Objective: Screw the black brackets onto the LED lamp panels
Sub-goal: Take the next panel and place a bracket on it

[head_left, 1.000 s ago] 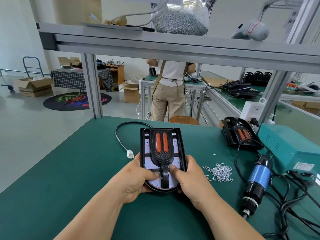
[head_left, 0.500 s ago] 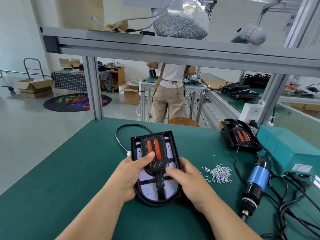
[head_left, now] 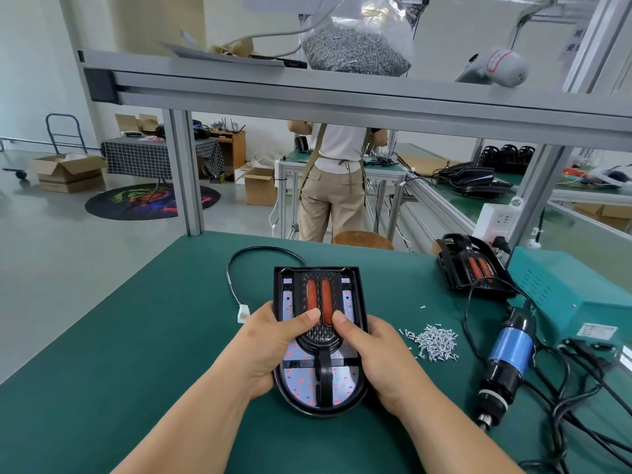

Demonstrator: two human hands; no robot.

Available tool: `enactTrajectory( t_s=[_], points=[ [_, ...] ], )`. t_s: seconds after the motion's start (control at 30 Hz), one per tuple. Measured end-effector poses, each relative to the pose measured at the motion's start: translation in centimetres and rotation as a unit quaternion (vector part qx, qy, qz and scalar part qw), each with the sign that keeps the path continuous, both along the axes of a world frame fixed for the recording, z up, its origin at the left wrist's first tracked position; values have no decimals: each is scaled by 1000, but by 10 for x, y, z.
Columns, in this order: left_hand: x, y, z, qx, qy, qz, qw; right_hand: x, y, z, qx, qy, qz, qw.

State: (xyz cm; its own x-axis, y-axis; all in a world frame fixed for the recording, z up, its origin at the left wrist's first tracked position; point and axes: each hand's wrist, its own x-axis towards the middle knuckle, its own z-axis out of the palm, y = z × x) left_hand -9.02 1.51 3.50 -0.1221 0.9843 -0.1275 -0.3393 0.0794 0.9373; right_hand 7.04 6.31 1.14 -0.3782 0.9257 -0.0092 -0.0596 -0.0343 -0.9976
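Lamp panel [head_left: 345, 379]: now square to you, where half a second ago it sat skewed leftward. It is held over the middle of the green table [head_left: 136, 336], rounded end nearest you.
Black bracket [head_left: 323, 338] – glossy plastic, a dimpled paddle with a narrow stem and two orange oblong windows – sits on the panel's white, red-dotted board.
Your left hand [head_left: 270, 343] and right hand [head_left: 376, 350] clasp the panel's sides (fingers hidden beneath). Both thumbs press the bracket, higher than a second ago.
Small silvery screws [head_left: 436, 342] lie heaped to the right.
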Motion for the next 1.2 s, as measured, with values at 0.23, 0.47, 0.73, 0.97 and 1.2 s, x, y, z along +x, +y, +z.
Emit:
enactTrajectory(
  t_s=[0.23,0.47,0.73,0.97,1.2],
  points=[
    [1,1,-2,-1,9,-3,1000,1,0,0,4,-17,4,1000],
    [-2,1,-3,1,1,-19,1000,1,-1,1,-3,-12,4,1000],
    [-5,-2,-1,2,38,-51,998,0,2,6,-54,27,-22,998],
    [1,-4,-1,-33,21,-38,998,3,0,12,-71,80,-17,994],
    [1,-1,0,-55,39,-21,998,1,-3,16,-57,79,-34,995]
  ],
)
